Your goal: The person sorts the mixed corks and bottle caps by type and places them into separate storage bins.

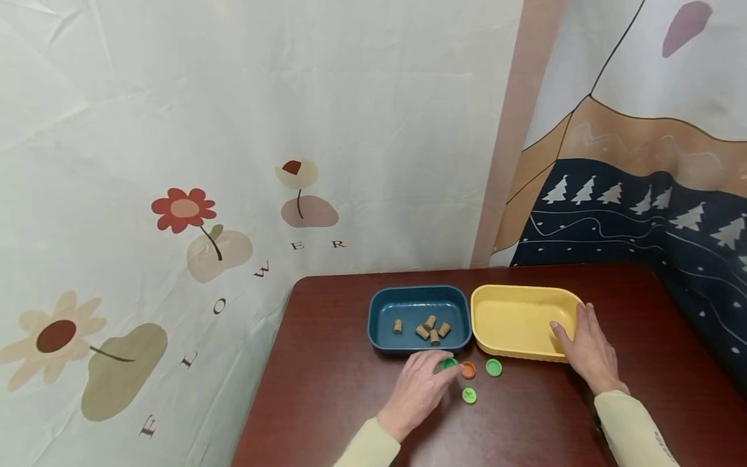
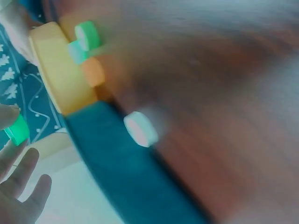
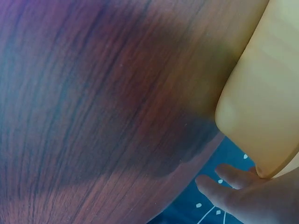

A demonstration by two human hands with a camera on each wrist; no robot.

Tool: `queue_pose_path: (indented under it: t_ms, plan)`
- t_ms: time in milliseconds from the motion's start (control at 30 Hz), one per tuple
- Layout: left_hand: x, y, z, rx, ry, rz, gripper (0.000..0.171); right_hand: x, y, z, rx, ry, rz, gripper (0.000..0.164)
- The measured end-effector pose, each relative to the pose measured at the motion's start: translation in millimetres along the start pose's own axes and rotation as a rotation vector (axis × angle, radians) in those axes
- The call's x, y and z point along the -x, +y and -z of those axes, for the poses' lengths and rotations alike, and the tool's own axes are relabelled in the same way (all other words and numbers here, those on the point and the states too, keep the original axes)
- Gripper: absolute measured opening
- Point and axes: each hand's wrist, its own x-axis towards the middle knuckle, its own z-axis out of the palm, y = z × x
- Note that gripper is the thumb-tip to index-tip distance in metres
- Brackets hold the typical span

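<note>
My left hand (image 1: 417,388) is in front of the blue tray (image 1: 382,347), pinching a green bottle cap (image 2: 17,130) between thumb and finger. Near it on the table lie an orange cap (image 1: 468,370), a green cap (image 1: 493,368) and a lighter green cap (image 1: 469,395). A pale cap (image 2: 140,129) beside the blue tray shows in the left wrist view; the hand hides it from the head view. My right hand (image 1: 592,353) grips the right rim of the yellow tray (image 1: 519,318), thumb on the inner side, fingers outside.
Several corks (image 1: 434,336) lie inside the blue tray, which stands close against the yellow one. Both trays are toward the back of the dark red table (image 1: 327,389). Printed cloth (image 1: 379,130) hangs behind the table.
</note>
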Motion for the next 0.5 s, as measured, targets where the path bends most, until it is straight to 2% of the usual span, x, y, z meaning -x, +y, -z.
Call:
queue_pose_path:
  t_ms: [233, 400, 500]
  plan:
    - [-39.1, 13.4, 2.0, 0.026, 0.046, -0.042, 0.035, -0.9, -1.5, 0.5, -0.010, -0.003, -0.009, 0.098]
    - [-64.5, 20.0, 5.1, 0.038, 0.023, -0.051, 0.029, -0.5, -1.1, 0.2, -0.017, -0.008, -0.008, 0.099]
    - [-77.1, 22.6, 5.3, -0.004, 0.014, -0.068, 0.028, -0.3, -0.1, -0.1, -0.015, -0.008, -0.006, 0.099]
